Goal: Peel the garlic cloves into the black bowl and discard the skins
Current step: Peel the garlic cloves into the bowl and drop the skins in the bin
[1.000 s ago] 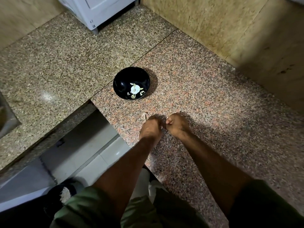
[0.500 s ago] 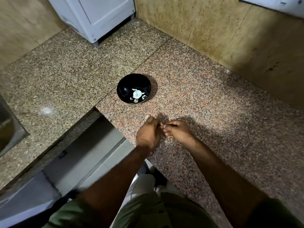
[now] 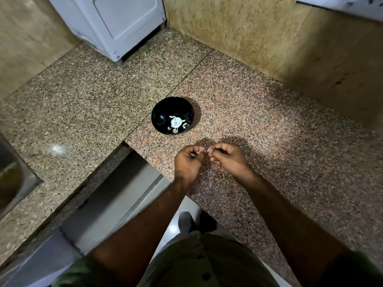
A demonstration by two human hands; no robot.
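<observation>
Both hands meet over the granite counter (image 3: 269,125), just in front of the black bowl (image 3: 160,116). The left hand (image 3: 189,162) and right hand (image 3: 228,157) have their fingers curled, fingertips together, pinching something too small to make out between them. In the bowl lie a white garlic piece (image 3: 175,122) and pale scraps. A white appliance (image 3: 116,23) stands in the far corner.
</observation>
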